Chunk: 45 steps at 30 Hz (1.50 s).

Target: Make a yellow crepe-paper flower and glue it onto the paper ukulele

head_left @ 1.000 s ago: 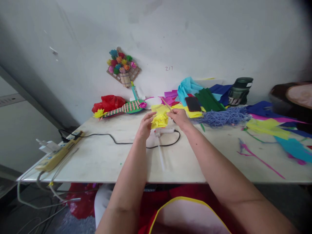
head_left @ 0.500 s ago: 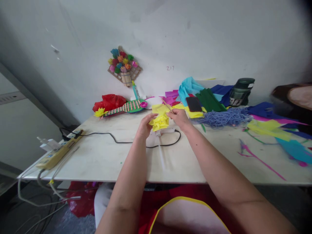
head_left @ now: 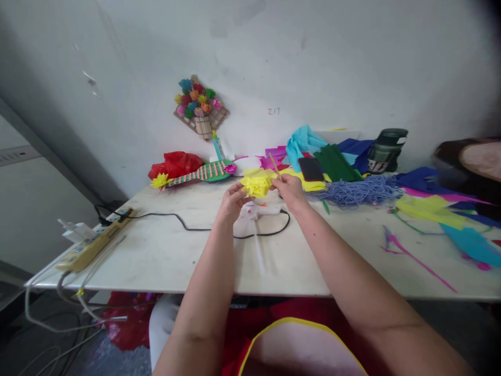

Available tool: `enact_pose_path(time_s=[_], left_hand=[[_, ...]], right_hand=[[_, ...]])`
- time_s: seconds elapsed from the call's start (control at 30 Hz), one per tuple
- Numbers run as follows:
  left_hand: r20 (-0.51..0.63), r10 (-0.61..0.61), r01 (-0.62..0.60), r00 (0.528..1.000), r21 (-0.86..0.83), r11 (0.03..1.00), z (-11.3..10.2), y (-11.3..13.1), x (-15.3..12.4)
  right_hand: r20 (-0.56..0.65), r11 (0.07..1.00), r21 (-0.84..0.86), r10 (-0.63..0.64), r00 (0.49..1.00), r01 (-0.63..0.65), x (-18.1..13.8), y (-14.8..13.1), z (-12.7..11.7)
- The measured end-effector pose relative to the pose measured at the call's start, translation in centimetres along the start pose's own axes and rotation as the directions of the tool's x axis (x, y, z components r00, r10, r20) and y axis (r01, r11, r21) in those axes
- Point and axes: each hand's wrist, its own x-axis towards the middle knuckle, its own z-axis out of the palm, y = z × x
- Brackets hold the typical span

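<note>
Between my hands, above the table, is a yellow paper flower [head_left: 256, 185] with ruffled petals. My left hand [head_left: 232, 200] pinches its left edge. At its right side my right hand [head_left: 287, 187] has its fingers closed on a thin wooden stick [head_left: 274, 164] that points up and away; these fingers also touch the flower's edge. Just below and behind the flower, a white glue gun [head_left: 263, 209] lies on the table, with a clear glue stick [head_left: 259, 248] reaching toward me.
A green paper guitar shape [head_left: 213, 171] lies at the back left, near a red bag [head_left: 176, 163]. Along the right are a phone [head_left: 311, 168], purple paper shreds [head_left: 358, 191], coloured paper and a dark bottle [head_left: 387, 150]. A yellow power strip [head_left: 96, 240] sits at the left edge.
Both hands have raised and tilted the yellow flower slightly away from me, so more of the glue gun shows. The stick in my right hand now points more upright.
</note>
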Motion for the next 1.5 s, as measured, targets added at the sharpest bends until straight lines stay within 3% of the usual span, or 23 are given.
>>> enact_pose_path(time_s=[0.17, 0.4, 0.93, 1.2, 1.33, 1.5], left_hand=[[-0.099, 0.007, -0.01, 0.995, -0.026, 1.0, -0.2, -0.5, 0.3], [-0.232, 0.008, -0.038, 0.973, -0.124, 0.992, -0.3, -0.3, 0.5], [-0.15, -0.03, 0.029, 0.988, -0.009, 1.0, -0.1, 0.1, 0.0], [-0.118, -0.051, 0.049, 0.992, -0.02, 0.999, -0.3, 0.2, -0.1], [-0.123, -0.068, 0.067, 0.99, -0.012, 0.998, -0.5, 0.1, 0.0], [-0.165, -0.028, 0.022, 0.986, -0.038, 0.999, -0.6, 0.1, 0.1]], right_hand=[[0.071, 0.999, -0.036, -0.021, 0.997, 0.024, -0.4, -0.1, 0.3], [0.276, 0.993, -0.113, 0.008, 0.961, 0.025, -0.6, -0.1, -0.3], [0.185, 0.987, -0.108, -0.099, 0.978, 0.121, -0.3, -0.4, -1.2], [0.063, 0.989, -0.126, -0.065, 0.996, 0.072, 1.3, 0.8, -2.1], [-0.118, 0.931, -0.364, -0.067, 0.991, 0.02, 2.3, 1.3, -3.3], [-0.321, 0.809, -0.584, -0.158, 0.934, -0.064, 3.2, 1.5, -5.3]])
